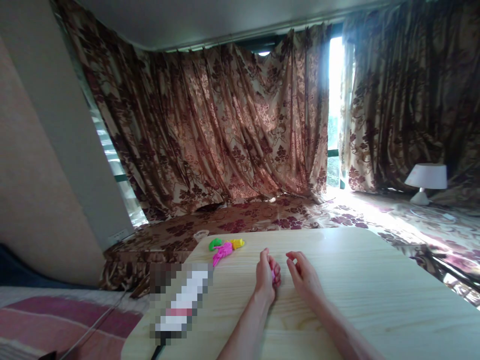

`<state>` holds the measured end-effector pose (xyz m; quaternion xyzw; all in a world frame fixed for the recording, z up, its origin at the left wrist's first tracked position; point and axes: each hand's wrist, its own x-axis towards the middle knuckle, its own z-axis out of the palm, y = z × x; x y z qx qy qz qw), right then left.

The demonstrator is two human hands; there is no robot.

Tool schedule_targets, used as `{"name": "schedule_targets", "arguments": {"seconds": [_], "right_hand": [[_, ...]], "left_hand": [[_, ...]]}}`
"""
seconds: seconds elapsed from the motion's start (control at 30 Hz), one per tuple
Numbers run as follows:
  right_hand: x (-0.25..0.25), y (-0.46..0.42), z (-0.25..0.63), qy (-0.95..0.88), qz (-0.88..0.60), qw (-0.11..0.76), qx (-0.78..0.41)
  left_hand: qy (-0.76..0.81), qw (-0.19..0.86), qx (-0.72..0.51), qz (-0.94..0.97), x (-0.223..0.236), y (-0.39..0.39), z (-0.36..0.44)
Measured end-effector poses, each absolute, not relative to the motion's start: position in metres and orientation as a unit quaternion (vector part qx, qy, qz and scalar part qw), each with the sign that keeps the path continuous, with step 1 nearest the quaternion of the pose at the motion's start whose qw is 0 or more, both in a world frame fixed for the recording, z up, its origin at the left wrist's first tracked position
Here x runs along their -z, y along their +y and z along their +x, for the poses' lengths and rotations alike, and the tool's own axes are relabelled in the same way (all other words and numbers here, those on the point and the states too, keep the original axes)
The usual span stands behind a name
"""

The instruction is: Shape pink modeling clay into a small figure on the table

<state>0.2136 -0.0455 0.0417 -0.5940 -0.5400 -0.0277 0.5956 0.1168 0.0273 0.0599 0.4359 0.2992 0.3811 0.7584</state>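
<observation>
My left hand [264, 274] is closed around a small pink lump [273, 275], mostly hidden by the fingers, above the middle of the pale wooden table [360, 290]. A short gap to the right, my right hand [303, 274] has its fingers loosely curved and apart, with nothing visible in it. Farther back on the left of the table lie a bright pink, crumpled-looking piece [223, 251], a green rounded piece [215, 244] and a yellow piece [237, 243], close together. I cannot make out their exact kind.
Along the table's left side lies a blurred-out white strip [187, 295] with a dark cord [159, 349]. Beyond the table is a cloth-covered ledge [247, 221] under patterned curtains [240, 125]. A white lamp [426, 177] stands at the right; a striped bed [71, 315] is at the left.
</observation>
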Motion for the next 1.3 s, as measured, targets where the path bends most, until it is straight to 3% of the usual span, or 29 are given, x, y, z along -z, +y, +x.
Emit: {"name": "schedule_targets", "arguments": {"seconds": [0.23, 0.4, 0.53, 0.83, 1.07, 1.3], "right_hand": [[-0.051, -0.054, 0.206, -0.59, -0.571, 0.569, 0.046], [-0.061, -0.058, 0.197, -0.641, -0.542, 0.542, 0.033], [-0.053, -0.05, 0.207, -0.598, -0.56, 0.574, 0.014], [-0.046, -0.043, 0.225, -0.444, -0.6, 0.663, -0.065], [-0.054, -0.046, 0.223, -0.406, -0.553, 0.688, -0.237], [-0.059, -0.056, 0.227, -0.426, -0.463, 0.676, -0.383]], "left_hand": [[0.278, 0.766, -0.417, 0.402, -0.066, 0.023, 0.116], [0.212, 0.807, -0.37, 0.408, -0.073, 0.016, 0.116], [0.191, 0.809, -0.327, 0.449, -0.073, 0.017, 0.115], [0.191, 0.664, -0.408, 0.597, -0.062, 0.016, 0.122], [0.156, 0.575, -0.425, 0.682, -0.067, 0.006, 0.121], [0.158, 0.554, -0.435, 0.692, -0.074, 0.013, 0.114]]}}
